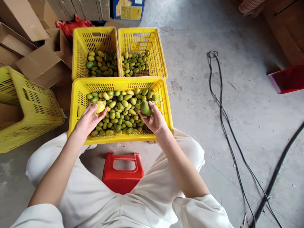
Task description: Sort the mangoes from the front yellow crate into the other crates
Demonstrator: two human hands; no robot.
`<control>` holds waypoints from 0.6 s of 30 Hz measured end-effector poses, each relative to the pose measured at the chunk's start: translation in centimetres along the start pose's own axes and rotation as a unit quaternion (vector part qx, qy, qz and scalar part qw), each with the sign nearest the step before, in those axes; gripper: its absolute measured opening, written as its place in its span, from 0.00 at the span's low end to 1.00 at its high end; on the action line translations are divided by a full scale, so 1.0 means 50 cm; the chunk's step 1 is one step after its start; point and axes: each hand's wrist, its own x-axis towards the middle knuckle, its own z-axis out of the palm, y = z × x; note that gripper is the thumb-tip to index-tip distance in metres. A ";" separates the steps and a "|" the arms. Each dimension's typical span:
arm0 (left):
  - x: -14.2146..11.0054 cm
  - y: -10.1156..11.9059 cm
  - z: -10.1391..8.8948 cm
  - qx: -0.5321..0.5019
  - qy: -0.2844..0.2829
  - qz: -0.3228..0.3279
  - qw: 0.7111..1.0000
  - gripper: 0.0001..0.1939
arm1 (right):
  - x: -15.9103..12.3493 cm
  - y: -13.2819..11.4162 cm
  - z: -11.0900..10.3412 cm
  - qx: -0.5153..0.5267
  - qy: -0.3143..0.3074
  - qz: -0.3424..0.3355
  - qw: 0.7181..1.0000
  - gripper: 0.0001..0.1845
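Observation:
My left hand (91,117) is closed round a yellow mango (100,106), its fingers curled under the fruit. In my right hand (154,119) is a green mango (145,108), gripped between thumb and fingers. Both hands are over the front yellow crate (121,138), which holds many small green and yellow mangoes (120,110). Behind it stand two more yellow crates side by side. The back left crate (95,30) and the back right crate (158,47) each hold some of the same fruit in the bottom.
Between my legs is a red plastic stool (123,182). A tilted yellow crate (40,107) and cardboard boxes (44,65) stand at left, near a red plastic bag (72,25). Black cables (222,107) run along the concrete floor at right, with a red container (288,79) beyond.

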 end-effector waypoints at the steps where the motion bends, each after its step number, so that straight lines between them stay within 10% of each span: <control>1: 0.000 0.005 0.002 -0.002 0.004 0.006 1.000 0.19 | 0.003 0.001 -0.002 0.000 0.000 0.000 1.000 0.17; 18: 0.002 0.017 -0.004 0.022 -0.014 0.041 0.999 0.16 | -0.007 -0.027 0.004 -0.023 -0.004 -0.020 1.000 0.27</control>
